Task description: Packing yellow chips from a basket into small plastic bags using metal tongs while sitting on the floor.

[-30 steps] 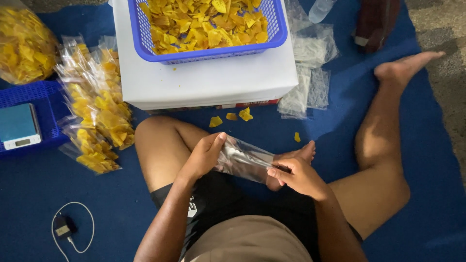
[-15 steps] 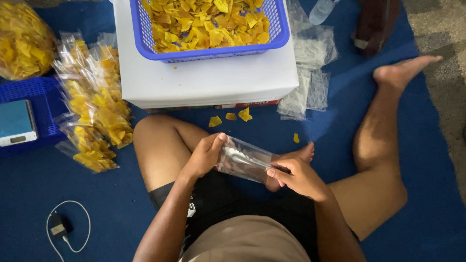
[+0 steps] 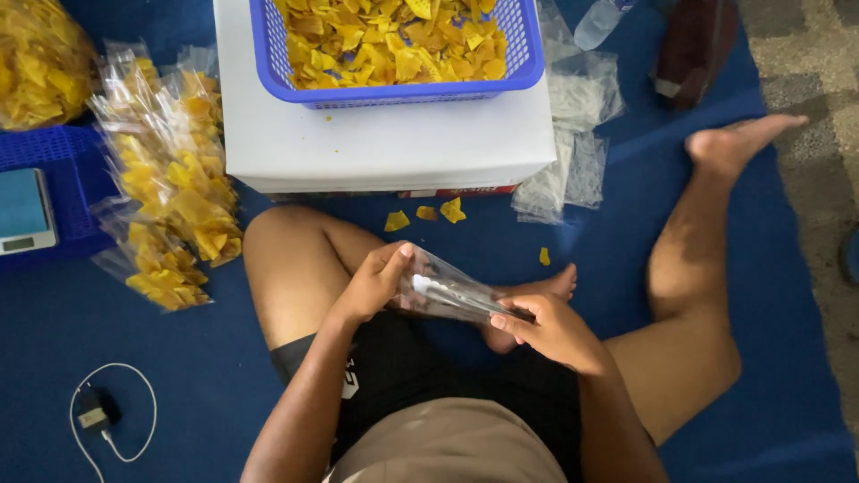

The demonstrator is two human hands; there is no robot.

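I sit cross-legged on a blue mat and hold a clear empty plastic bag over my lap. My left hand grips the bag's left end, thumb and fingers pinched on the plastic. At the bag's right end my right hand pinches the edge. The bag lies stretched and slanted between the two hands. Straight ahead, a blue basket full of yellow chips rests on a white box.
Several filled chip bags are piled at my left. A small scale rests on a blue tray beside them. Empty clear bags lie right of the box. Loose chips are scattered on the mat, and a charger with cable lies at lower left.
Both hands keep hold of the clear bag with almost no movement. The view has shifted slightly.
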